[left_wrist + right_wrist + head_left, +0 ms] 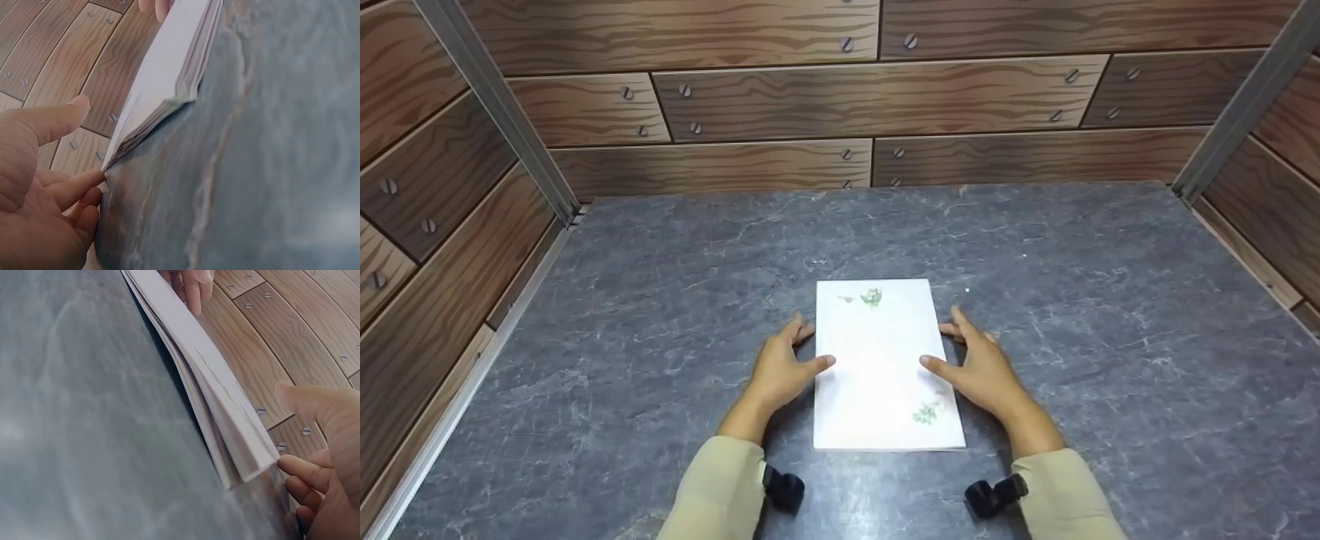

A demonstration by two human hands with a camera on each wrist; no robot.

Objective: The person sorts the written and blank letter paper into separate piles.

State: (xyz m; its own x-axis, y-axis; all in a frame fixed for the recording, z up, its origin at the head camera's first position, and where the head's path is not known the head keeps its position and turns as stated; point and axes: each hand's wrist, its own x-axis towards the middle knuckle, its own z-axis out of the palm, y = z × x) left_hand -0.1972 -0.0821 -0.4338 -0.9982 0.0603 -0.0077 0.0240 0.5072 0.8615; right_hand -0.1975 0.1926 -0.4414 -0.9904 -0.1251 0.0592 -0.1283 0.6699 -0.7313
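Pale green sleeves (716, 484) come in from the bottom edge, each with a small black wrist camera (784, 491) strapped at its cuff. Past them, a person's left hand (784, 367) and right hand (979, 367) reach forward over a dark, marbled counter (660, 300). Between the hands lies a white booklet (877, 360), its cover printed with green sprigs near the far edge and the near right corner. Its long axis runs away from the person, so each hand faces one long side; neither is clearly nearer. Both hands are loose and grasp nothing: the fingers lie relaxed, the thumbs stand apart from them and reach just over the cover's margins in the head view. In the wrist views, a fingertip of each hand seems to touch the booklet's edge, where the page edges part slightly. Behind stands a wood-plank-patterned wall (840, 97).
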